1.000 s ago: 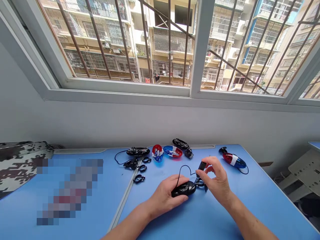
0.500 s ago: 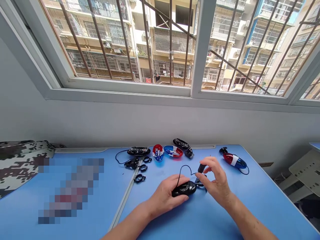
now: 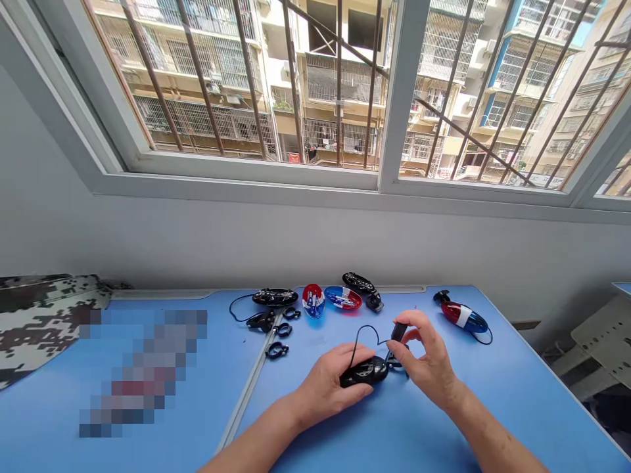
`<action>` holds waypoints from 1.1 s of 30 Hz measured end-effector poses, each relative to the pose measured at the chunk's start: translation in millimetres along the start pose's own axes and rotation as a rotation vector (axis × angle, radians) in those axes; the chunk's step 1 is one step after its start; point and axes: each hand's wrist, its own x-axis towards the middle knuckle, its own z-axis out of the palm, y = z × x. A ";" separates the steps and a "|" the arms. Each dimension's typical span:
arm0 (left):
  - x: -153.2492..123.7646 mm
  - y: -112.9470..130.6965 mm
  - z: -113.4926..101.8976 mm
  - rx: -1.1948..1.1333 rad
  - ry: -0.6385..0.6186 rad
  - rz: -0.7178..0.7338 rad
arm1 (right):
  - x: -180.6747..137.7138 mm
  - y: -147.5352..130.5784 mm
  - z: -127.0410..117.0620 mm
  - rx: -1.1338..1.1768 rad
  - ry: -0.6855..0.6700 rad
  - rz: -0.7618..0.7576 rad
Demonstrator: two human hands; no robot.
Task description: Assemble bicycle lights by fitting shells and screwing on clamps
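Observation:
My left hand is wrapped around a black oval horn housing with a grille, resting low over the blue table. Out of the housing a thin black cable loops up and to the right. In the fingertips of my right hand is a small screwdriver with a black handle. Its thin shaft slants down to the right end of the housing; whether the tip sits in a screw is too small to tell. A black clamp lies just behind that end, partly hidden by my right fingers.
Behind my hands are another black housing, several black ring clamps, two red-and-blue clear covers and a black piece. A red-white-blue unit lies right. Camouflage cloth covers the left edge; a wall stands behind.
Both hands keep their grips in nearly the same place. The whole view has shifted very slightly; nothing has been taken up or let go.

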 end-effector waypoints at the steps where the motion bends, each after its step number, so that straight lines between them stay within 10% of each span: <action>1: 0.1 -0.1 0.1 0.001 -0.001 -0.001 | 0.2 1.1 0.1 -0.010 0.020 0.014; 33: -0.1 3.4 -0.5 0.011 -0.011 -0.007 | -0.1 1.1 -1.8 -0.077 -0.035 -0.023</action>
